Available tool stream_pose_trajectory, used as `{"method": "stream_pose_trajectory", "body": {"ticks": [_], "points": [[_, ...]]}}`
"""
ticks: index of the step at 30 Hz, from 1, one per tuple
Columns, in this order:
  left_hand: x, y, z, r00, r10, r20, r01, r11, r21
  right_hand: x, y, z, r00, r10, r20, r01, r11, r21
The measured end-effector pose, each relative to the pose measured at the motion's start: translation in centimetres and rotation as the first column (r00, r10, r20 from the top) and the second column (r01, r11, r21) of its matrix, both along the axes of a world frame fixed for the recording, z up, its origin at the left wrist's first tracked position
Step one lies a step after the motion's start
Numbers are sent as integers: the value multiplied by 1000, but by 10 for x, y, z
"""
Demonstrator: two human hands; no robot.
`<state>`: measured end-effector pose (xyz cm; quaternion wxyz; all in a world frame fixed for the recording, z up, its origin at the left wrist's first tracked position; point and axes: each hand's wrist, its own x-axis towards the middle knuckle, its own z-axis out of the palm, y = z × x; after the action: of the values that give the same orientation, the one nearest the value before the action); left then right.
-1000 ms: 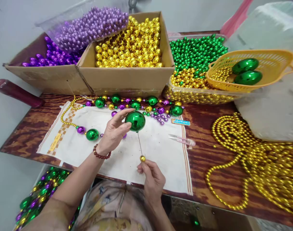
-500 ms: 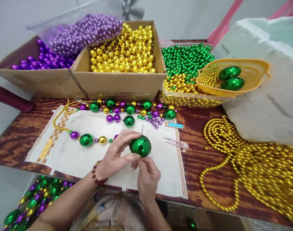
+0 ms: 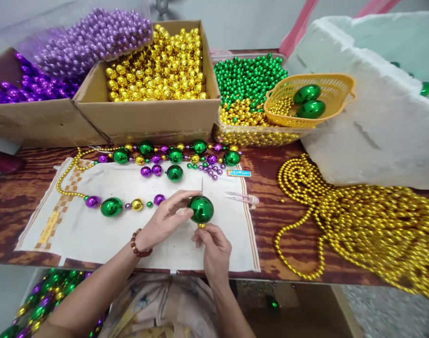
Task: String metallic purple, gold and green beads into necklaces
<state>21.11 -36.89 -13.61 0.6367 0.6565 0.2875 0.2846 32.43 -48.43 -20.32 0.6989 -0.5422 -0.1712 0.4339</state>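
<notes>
Two hands over cloth [image 3: 95,234]. Left hand [image 3: 163,220] pinches green ball [image 3: 200,210] by its side, above cloth's near half. Right hand [image 3: 212,249] below it, fingertips closed on gold bead [image 3: 201,226] touching ball's underside. Needle [image 3: 202,185] pokes up from ball top. Snips [image 3: 243,198] lie just right of ball, bead strand [image 3: 111,206] to left on cloth.
</notes>
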Motion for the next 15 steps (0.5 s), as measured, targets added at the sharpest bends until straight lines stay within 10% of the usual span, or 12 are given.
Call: {"method": "stream_pose_trajectory", "body": {"ticks": [3,7,11,15], "points": [[17,28,2,979,77,-191,-26,967,255,11,-6,-2,999,-34,15,34,999,-1],[56,72,-4,767,286,-574,266,673,690,23,-12,-5,997,-70,35,70,998,-1],[92,94,-20,531,426,-732,566,465,681,25,-18,-10,996,-79,51,80,997,-12],[107,101,-33,497,458,-737,606,424,673,25,-21,-11,996,-66,53,68,997,-23]]}}
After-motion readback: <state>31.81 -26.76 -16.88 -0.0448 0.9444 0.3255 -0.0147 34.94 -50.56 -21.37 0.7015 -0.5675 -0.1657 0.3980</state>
